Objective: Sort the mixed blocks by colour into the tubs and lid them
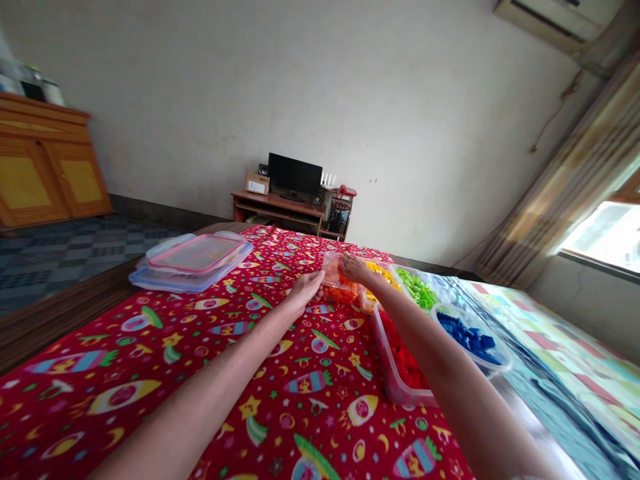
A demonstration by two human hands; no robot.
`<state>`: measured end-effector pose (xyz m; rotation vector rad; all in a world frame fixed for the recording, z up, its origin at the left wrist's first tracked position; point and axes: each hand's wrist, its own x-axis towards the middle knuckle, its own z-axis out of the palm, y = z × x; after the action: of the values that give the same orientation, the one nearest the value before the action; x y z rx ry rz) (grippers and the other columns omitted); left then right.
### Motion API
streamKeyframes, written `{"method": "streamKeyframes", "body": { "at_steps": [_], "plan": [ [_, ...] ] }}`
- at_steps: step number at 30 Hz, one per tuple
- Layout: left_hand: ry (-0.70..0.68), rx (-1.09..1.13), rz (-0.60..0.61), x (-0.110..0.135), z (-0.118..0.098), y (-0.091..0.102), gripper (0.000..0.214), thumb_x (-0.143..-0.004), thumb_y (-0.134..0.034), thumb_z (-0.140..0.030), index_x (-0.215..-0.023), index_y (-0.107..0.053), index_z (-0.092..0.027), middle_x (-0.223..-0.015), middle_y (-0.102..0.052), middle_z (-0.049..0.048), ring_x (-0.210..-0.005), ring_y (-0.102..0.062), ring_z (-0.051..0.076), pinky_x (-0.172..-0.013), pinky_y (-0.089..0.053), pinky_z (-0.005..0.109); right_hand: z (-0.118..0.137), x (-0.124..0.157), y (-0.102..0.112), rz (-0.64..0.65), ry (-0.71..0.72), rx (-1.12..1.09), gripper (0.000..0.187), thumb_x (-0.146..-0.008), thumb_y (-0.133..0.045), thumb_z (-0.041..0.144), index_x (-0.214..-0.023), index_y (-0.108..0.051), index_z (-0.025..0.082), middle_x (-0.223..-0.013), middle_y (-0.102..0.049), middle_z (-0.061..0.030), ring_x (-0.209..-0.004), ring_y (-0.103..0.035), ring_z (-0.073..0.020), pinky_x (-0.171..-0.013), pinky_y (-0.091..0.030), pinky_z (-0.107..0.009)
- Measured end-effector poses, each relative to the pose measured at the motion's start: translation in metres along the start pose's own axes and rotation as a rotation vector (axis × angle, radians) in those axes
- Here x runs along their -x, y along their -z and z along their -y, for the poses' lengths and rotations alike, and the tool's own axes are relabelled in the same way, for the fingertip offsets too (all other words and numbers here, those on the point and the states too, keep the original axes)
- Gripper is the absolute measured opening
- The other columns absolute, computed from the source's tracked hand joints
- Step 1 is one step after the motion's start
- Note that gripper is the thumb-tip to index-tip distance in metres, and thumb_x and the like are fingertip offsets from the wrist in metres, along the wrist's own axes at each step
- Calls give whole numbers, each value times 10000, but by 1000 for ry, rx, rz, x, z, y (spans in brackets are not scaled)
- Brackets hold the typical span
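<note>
Both my arms reach forward over a red patterned cloth. My left hand (307, 290) is closed on the left edge of a clear plastic piece (332, 261), which looks like a lid or the wall of a box; I cannot tell which. Orange pieces (341, 294) show below and through the plastic. My right hand (354, 267) lies at the right side of the same clear plastic, its fingers together and partly hidden. Just beside it is a tub of yellow pieces (383, 273). Under my right forearm stands a pink-rimmed tub with red pieces (401, 353).
Green pieces (417, 288) sit in a tub farther right, and a round tub (500, 360) holds blue pieces. Several stacked lids (197, 255) lie at the left table edge. A desk with a monitor (295, 175) stands by the back wall.
</note>
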<state>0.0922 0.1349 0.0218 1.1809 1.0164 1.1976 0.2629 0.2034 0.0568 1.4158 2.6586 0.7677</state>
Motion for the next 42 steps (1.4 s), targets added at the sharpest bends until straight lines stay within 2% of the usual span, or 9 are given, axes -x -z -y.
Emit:
{"method": "streamKeyframes", "body": {
  "at_steps": [5, 12, 15, 17, 20, 24, 31, 37, 42],
  "plan": [
    [20, -15, -10, 0, -3, 0, 379, -817, -587, -426, -559, -480, -171, -467, -479, -44, -387, -449, 69, -414, -359, 184, 3, 5, 16, 22, -190, -83, 323, -947, -329, 150, -1067, -617, 65, -1082, -649, -171, -1000, -586, -193, -886, -426, -287],
    [92, -148, -7, -10, -3, 5, 540, -877, -422, -566, -519, -500, -170, -435, -506, -3, -380, -489, 99, -414, -371, 210, 2, 24, 56, 11, -326, -177, 343, -943, -337, 158, -1104, -631, 87, -973, -690, -138, -876, -625, -179, -752, -415, -258],
    [70, -145, 45, -14, 2, 8, 537, -821, -487, -609, -519, -504, -165, -435, -513, -11, -376, -477, 89, -403, -353, 199, 11, 42, 71, 8, -327, -262, 334, -931, -370, 174, -1095, -656, 117, -942, -704, -127, -847, -636, -179, -720, -402, -253],
    [71, -92, 97, -14, 4, 8, 498, -776, -573, -585, -527, -511, -158, -432, -513, -22, -365, -453, 74, -393, -335, 188, 18, 54, 76, 7, -251, -305, 312, -922, -403, 178, -1089, -662, 128, -980, -701, -124, -869, -634, -173, -737, -396, -245],
    [104, 4, 117, -9, 2, 8, 421, -729, -676, -492, -546, -514, -150, -438, -510, -38, -370, -446, 59, -394, -337, 174, 27, 70, 75, 50, -144, -318, 275, -923, -431, 192, -1040, -670, 125, -979, -699, -118, -858, -625, -161, -736, -385, -233],
    [126, 45, 78, -1, -5, 4, 343, -716, -719, -392, -580, -525, -144, -453, -507, -54, -378, -457, 48, -399, -357, 161, 33, 80, 66, 147, -86, -261, 278, -936, -386, 154, -920, -660, 112, -853, -691, -93, -751, -601, -139, -676, -358, -230],
    [165, 85, 20, -1, -5, -2, 310, -732, -724, -327, -590, -517, -145, -445, -493, -68, -358, -454, 39, -381, -357, 142, 39, 86, 62, 131, 38, -73, 261, -858, -392, 31, -977, -620, 80, -994, -640, -163, -849, -565, -187, -748, -385, -276],
    [227, 88, 33, 3, -8, 0, 293, -770, -692, -333, -601, -550, -140, -459, -526, -46, -373, -488, 57, -386, -398, 152, 42, 88, 60, 79, -29, -175, 256, -834, -403, 19, -943, -622, 96, -987, -645, -134, -856, -562, -175, -760, -387, -260],
    [227, 94, 48, 5, -10, 2, 347, -744, -703, -421, -597, -562, -140, -472, -548, -25, -395, -505, 72, -405, -421, 166, 40, 89, 61, 54, -113, -344, 221, -869, -398, 55, -827, -609, 107, -816, -647, -70, -687, -535, -118, -652, -358, -224]
  ]
}}
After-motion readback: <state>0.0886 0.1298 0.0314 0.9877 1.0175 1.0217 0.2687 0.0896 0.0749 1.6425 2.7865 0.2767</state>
